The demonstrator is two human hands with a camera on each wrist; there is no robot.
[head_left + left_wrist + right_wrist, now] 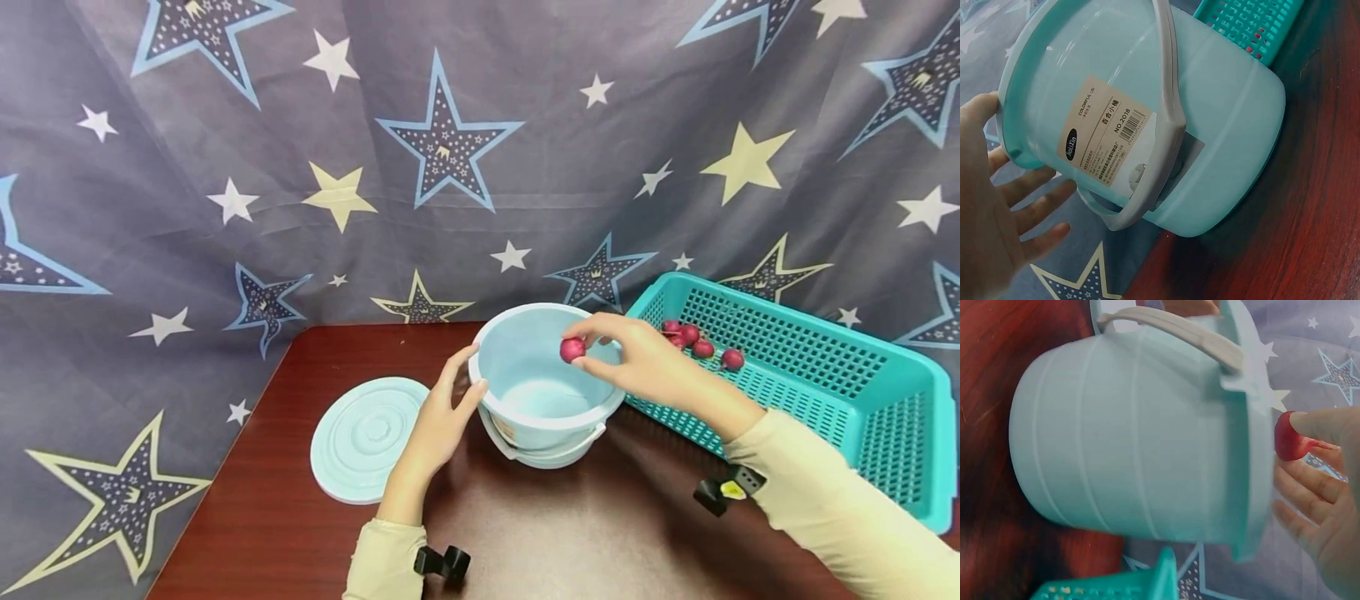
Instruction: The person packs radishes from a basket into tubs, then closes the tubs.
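Observation:
My right hand [637,354] pinches a round red radish [573,349] between thumb and fingers, over the mouth of a pale blue bucket [547,425]. In the right wrist view the radish [1291,437] shows just beyond the bucket's rim [1254,456], with its thin root end toward the palm. On the bucket's other side, my left hand [441,421] has its thumb and fingertips at the rim. The left wrist view shows the fingers [1041,206] of that hand spread and fairly straight beside the bucket. No radish shows on the visible part of the bucket's inside.
A teal slotted basket [802,417] stands right of the bucket, with several radishes [702,348] at its far left end. To the left, a round pale blue lid [367,442] lies on the dark red table [262,500]. A star-patterned cloth [480,242] hangs behind.

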